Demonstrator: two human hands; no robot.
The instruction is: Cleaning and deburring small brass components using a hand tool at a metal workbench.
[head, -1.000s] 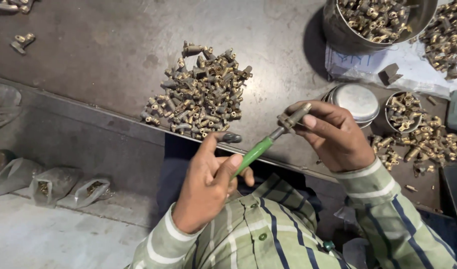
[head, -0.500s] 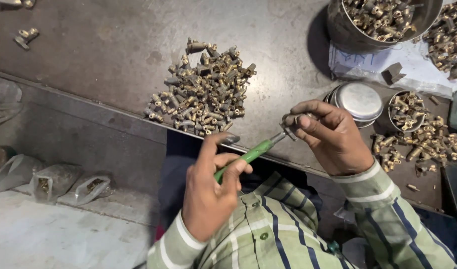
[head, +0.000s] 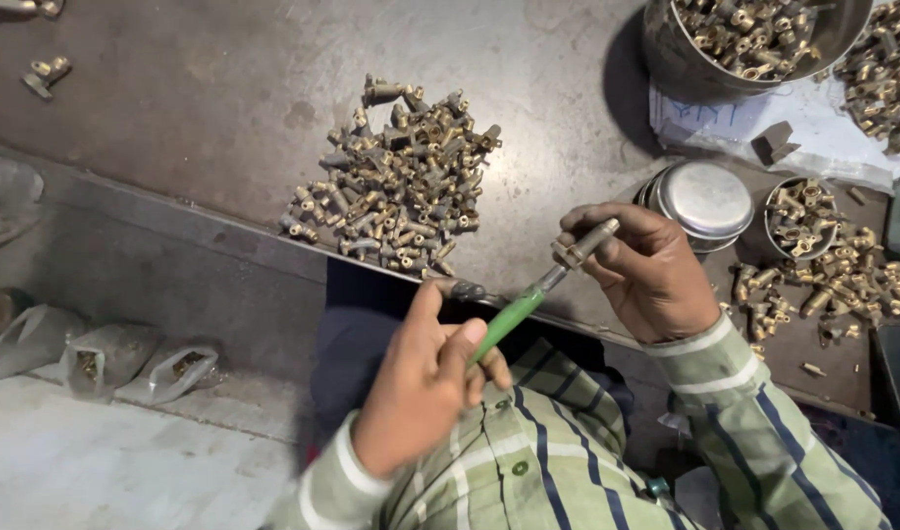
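Note:
My left hand [head: 425, 378] grips the green handle of a screwdriver [head: 509, 316], whose shaft points up and right. My right hand [head: 646, 270] holds a small brass fitting [head: 584, 243] against the screwdriver's tip. Both hands hover over the near edge of the dark metal table [head: 175, 108]. Just beyond my left hand lies a heap of several brass fittings [head: 396, 186].
A steel pot [head: 686, 59] full of brass parts stands at the top right. Beside my right hand sit a round steel lid [head: 705, 201], a small bowl of parts [head: 801, 211] and loose fittings [head: 833, 285]. Plastic bags [head: 126, 358] lie on the floor at the left.
My hands have barely shifted. The right hand has turned the fitting slightly on the screwdriver tip, and the left hand has drawn a little lower.

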